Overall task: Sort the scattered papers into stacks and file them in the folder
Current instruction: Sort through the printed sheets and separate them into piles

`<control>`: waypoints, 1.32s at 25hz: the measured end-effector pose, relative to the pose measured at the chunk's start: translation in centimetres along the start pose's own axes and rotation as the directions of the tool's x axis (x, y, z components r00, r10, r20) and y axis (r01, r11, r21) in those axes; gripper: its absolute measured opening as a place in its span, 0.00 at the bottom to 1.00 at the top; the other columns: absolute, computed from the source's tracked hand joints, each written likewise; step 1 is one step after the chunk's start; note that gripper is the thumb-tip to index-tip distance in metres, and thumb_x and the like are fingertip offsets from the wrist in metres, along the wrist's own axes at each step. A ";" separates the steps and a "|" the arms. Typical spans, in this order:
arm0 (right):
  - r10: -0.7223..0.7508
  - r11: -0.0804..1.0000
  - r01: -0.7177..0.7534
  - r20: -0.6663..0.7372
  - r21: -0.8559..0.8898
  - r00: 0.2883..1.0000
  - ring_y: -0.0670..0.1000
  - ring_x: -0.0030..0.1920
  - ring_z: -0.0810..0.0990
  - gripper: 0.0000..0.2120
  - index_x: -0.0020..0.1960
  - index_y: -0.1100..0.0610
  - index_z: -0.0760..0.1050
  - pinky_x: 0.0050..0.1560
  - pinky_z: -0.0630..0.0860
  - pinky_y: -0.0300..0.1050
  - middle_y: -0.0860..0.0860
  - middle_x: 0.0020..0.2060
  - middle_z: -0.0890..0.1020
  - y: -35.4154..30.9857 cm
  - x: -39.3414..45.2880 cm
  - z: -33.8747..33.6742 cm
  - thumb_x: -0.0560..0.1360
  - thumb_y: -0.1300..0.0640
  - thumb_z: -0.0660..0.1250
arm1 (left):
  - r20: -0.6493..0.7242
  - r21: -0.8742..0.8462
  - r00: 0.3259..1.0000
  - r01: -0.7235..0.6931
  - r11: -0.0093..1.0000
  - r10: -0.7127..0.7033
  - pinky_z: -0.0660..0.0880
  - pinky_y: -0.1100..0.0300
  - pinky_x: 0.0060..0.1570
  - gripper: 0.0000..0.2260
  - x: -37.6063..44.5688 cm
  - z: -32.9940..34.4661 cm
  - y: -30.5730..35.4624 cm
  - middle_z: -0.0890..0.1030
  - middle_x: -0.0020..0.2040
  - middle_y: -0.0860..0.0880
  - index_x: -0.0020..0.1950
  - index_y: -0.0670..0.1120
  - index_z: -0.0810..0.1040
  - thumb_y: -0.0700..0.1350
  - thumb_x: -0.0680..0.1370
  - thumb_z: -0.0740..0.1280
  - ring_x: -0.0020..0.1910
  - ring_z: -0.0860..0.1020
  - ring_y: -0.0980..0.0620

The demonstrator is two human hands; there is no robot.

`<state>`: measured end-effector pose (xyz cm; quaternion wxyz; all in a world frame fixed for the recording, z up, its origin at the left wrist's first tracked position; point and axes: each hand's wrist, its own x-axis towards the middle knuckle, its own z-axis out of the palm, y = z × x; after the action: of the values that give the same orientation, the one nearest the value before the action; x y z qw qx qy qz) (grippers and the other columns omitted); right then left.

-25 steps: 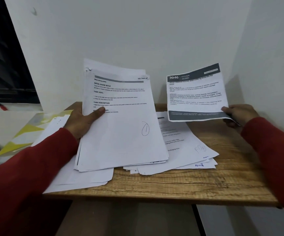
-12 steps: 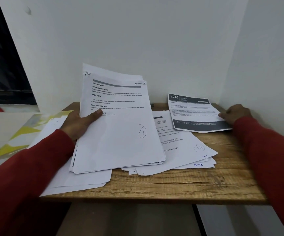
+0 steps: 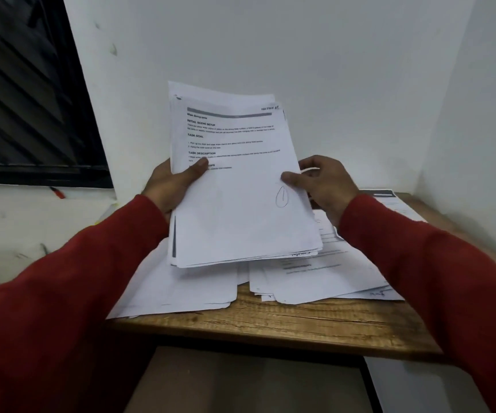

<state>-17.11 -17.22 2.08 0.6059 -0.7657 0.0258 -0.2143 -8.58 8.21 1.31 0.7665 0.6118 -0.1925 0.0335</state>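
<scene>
We see white walls (image 3: 315,55) meeting in a corner at upper right, our wooden table (image 3: 315,326) at centre, a dark window (image 3: 23,93) at upper left, dim even light

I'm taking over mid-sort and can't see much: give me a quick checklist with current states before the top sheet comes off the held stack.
1. Left hand grips the held stack at its left edge, thumb on top: ok.
2. Right hand pinches the stack's right edge: ok.
3. Top sheet alone separated under the right thumb: cannot tell.
4. Stack lifted off the loose papers on the table: ok.
5. Dark-banded sheet set down at the far right: ok, mostly hidden.
6. Folder within reach: cannot tell, not visible.
</scene>
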 end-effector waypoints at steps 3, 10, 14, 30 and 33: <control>-0.073 0.997 0.071 -0.124 -0.026 0.990 0.53 0.35 0.77 0.11 0.43 0.63 0.79 0.33 0.72 0.43 0.56 0.36 0.80 -0.7 0.7 1.6 0.72 0.55 0.74 | 0.040 -0.021 0.999 0.033 0.999 -0.032 0.82 0.55 0.44 0.15 -0.8 -1.7 0.7 0.85 0.55 0.47 0.65 0.45 0.77 0.48 0.80 0.67 0.51 0.85 0.49; -0.081 0.997 0.073 -0.264 -0.039 0.961 0.48 0.22 0.63 0.21 0.28 0.54 0.63 0.26 0.64 0.35 0.46 0.22 0.64 -2.1 0.9 3.7 0.76 0.57 0.66 | -0.140 0.107 0.987 -0.066 0.992 0.080 0.81 0.61 0.43 0.11 -0.7 -9.0 2.3 0.86 0.51 0.52 0.62 0.45 0.78 0.43 0.80 0.68 0.49 0.84 0.53; -0.028 0.999 0.019 -0.272 -0.033 0.962 0.52 0.27 0.72 0.14 0.32 0.63 0.72 0.24 0.71 0.38 0.52 0.27 0.72 -0.4 1.4 3.4 0.75 0.61 0.65 | -0.454 0.168 0.885 -0.029 0.985 0.103 0.77 0.51 0.57 0.17 -0.3 -16.3 2.6 0.80 0.62 0.42 0.67 0.40 0.76 0.40 0.78 0.70 0.56 0.80 0.44; 0.225 0.934 -0.140 0.233 -0.330 0.946 0.54 0.37 0.83 0.05 0.47 0.62 0.81 0.35 0.77 0.42 0.57 0.42 0.85 4.1 -1.7 8.4 0.75 0.60 0.71 | -0.697 0.141 0.672 -0.212 0.967 0.249 0.79 0.65 0.46 0.17 -1.3 -17.7 3.5 0.81 0.58 0.48 0.67 0.40 0.75 0.39 0.79 0.69 0.49 0.80 0.54; 0.251 0.933 -0.147 0.302 -0.328 0.919 0.57 0.37 0.84 0.07 0.50 0.60 0.79 0.30 0.76 0.43 0.59 0.42 0.86 3.4 -2.4 9.5 0.75 0.57 0.72 | -0.588 0.058 0.792 -0.161 0.985 0.164 0.79 0.54 0.55 0.15 -1.8 -14.7 2.6 0.81 0.58 0.47 0.66 0.42 0.76 0.40 0.79 0.69 0.53 0.81 0.49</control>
<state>-15.14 -8.71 -3.45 0.4974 -0.8669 0.0319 -0.0092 -7.23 23.20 0.53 0.7809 0.5543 0.0035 0.2879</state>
